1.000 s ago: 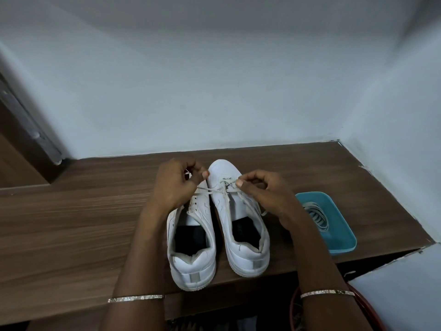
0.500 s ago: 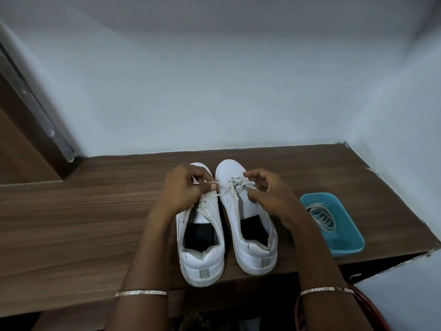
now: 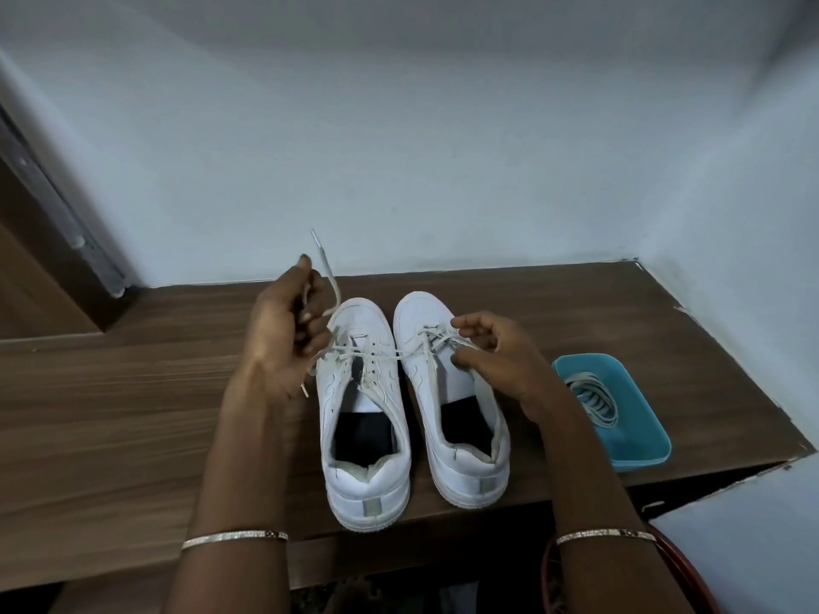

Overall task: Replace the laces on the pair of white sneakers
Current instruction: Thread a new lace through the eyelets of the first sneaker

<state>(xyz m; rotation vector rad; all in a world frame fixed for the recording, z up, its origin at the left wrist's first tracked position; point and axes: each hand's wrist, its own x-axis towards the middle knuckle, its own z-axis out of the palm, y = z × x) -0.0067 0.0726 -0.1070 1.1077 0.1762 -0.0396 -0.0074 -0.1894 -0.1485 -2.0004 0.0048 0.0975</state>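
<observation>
Left hand (image 3: 283,330) has lifted away from the shoes since a second ago, fingers curled round the lace (image 3: 330,281), whose tip now stands above the fist. Right hand (image 3: 501,361) pinches that lace at the front eyelets of the near sneaker (image 3: 421,312), just beside the blue tray (image 3: 642,463) (the far sneaker (image 3: 359,316) shows bare eyelets). Slack was drawn away from the tray. Only the lowest holes seem threaded, so most work remains.

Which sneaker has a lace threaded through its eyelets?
The right sneaker, nearest the blue tray: the lace crosses its front eyelets. The left sneaker shows bare holes; the lace only passes over it to the left hand.
</observation>
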